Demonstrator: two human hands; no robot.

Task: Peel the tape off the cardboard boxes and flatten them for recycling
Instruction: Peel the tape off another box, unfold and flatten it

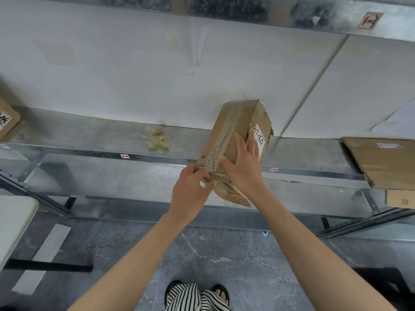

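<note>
Step in hand: peeling, by my judgement. The clear, wrinkled tape strip (224, 140) lies along the tall brown cardboard box (242, 122), which is not yet flattened.
Next move: it likely calls for a steady pull up along the seam, away from the box's near corner, while the other hand braces the box.
Well left of the box: a second brown cardboard carton (6, 122), cut off by the frame edge.
Left of the box: a crumpled yellowish wad (157, 139) on the grey metal shelf (89, 135).
My left hand (190, 189): at the box's near lower corner, arm stretched forward, fingers curled, pinching the tape's end.
The box: stands tilted on the shelf's front edge, its far end against the white wall.
My right hand (242, 167): flat on the box's right face, fingers straight and spread, thumb toward the tape; it grips nothing.
Right of the box: flat brown cardboard sheets (381, 160), well apart.
</note>
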